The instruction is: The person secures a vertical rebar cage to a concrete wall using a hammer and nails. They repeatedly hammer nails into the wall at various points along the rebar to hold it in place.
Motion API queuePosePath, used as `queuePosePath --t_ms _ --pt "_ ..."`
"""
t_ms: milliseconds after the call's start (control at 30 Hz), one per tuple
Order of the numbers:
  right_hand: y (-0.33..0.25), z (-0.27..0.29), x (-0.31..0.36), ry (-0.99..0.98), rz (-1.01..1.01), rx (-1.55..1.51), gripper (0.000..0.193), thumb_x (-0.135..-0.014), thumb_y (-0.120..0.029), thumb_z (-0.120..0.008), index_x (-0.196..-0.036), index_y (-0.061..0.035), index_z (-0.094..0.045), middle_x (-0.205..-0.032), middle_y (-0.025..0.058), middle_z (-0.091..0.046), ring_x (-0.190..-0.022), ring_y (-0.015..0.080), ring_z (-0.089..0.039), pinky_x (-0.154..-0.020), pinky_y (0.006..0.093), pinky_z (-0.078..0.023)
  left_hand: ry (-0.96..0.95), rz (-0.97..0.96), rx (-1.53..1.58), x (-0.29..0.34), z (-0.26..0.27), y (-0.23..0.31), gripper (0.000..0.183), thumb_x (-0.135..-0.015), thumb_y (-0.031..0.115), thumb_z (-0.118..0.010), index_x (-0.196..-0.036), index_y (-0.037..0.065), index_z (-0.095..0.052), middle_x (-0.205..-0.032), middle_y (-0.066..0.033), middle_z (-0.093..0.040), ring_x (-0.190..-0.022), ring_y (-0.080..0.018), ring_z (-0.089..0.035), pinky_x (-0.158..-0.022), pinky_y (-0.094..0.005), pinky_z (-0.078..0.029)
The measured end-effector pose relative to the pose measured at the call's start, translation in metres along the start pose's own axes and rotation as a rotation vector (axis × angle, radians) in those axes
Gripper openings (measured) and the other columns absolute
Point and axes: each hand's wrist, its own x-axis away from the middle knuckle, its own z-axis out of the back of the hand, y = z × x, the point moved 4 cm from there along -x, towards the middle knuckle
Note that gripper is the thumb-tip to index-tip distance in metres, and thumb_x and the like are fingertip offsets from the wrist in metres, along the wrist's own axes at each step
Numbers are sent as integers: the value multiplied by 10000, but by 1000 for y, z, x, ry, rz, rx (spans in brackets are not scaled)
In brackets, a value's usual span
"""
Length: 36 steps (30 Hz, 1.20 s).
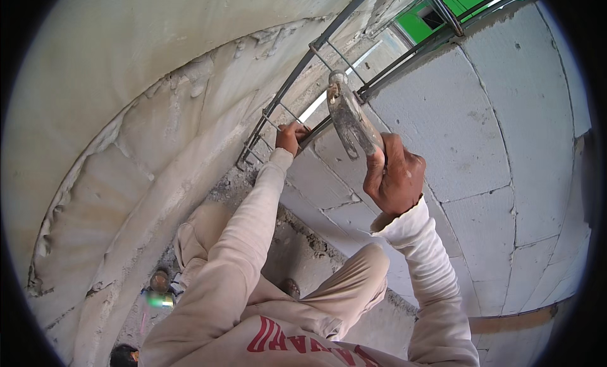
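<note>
My right hand [398, 177] is closed around a worn claw hammer [354, 117]. Its scuffed metal head is raised in front of the block wall, and my fist covers most of the handle. Farther left, my left hand [291, 138] has its fingers curled round a dark steel bar of the rebar cage [284, 82], at the end edge of the wall. Part of that grip is hidden. The cage is a narrow ladder of long bars and thin cross ties, standing between the two walls. The hammer head overlaps the cage in the picture; whether they touch I cannot tell.
On the right rises a wall of pale grey blocks [436, 120] with mortar joints. A rough plastered wall [126, 63] curves along the left. Rubble lies on the floor around my bent legs. A green panel [465, 3] shows beyond. A shiny container [160, 299] sits at lower left.
</note>
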Motion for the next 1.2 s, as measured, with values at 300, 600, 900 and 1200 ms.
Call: queuePosePath --t_ms 300,600,900,1200 --pt "-11 -23 7 97 192 31 288 -1022 -283 -685 -892 -60 -556 -585 109 -582 -417 288 -566 -421 386 -442 109 190 525 8 0 16 372 -1012 260 -476 -933 -25 -702 -1006 -181 -767 -892 -246 -773 -747 -319 -606" --pt "-22 -32 9 39 49 -60 274 -1031 -272 -682 -979 -14 -605 -590 119 -589 -417 264 -572 -431 353 -449 62 111 406 0 -4 11 347 -1033 233 -482 -977 -16 -717 -1040 -157 -768 -896 -240 -781 -656 -313 -616" --pt "-28 -53 115 -64 -199 -403 233 -1065 -193 -575 -998 23 -631 -631 122 -581 -485 231 -622 -488 329 -473 -3 137 420 12 2 14 392 -994 285 -516 -978 -15 -768 -1018 -182 -789 -876 -242 -773 -710 -318 -579" --pt "-39 -127 291 -395 -952 -787 436 -1099 -355 -593 -861 7 -631 -609 -41 -452 -590 71 -384 -535 292 -312 -231 288 132 72 75 53 731 -1024 595 -542 -1369 -44 -632 -1378 -225 -664 -1355 -285 -593 -1217 -378 -356"
